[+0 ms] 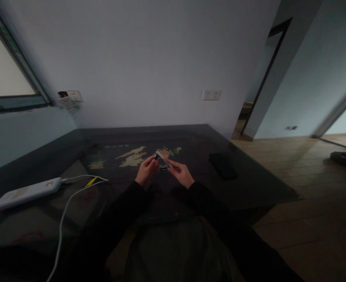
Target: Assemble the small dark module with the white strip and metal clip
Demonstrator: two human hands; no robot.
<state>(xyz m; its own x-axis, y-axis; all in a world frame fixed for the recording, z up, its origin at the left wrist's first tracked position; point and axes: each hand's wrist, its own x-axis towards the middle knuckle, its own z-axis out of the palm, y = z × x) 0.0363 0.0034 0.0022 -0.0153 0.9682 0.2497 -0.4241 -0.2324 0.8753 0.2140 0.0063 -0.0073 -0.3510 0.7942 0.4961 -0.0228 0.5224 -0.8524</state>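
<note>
My left hand (146, 170) and my right hand (181, 173) meet over the middle of a dark glass-topped table (249, 184). Between their fingertips they hold a small clear object with a white strip and a dark tip (162, 159); it is too small and dim to name. Both sleeves are black. The left fingers pinch the dark end, the right fingers grip the clear part below the strip.
A white power bank (26, 193) lies at the left with white cables (73, 196) trailing to the near edge. A black flat phone-like object (223, 164) lies right of my hands. Wall sockets (211, 94) sit behind; wooden floor and a doorway are at the right.
</note>
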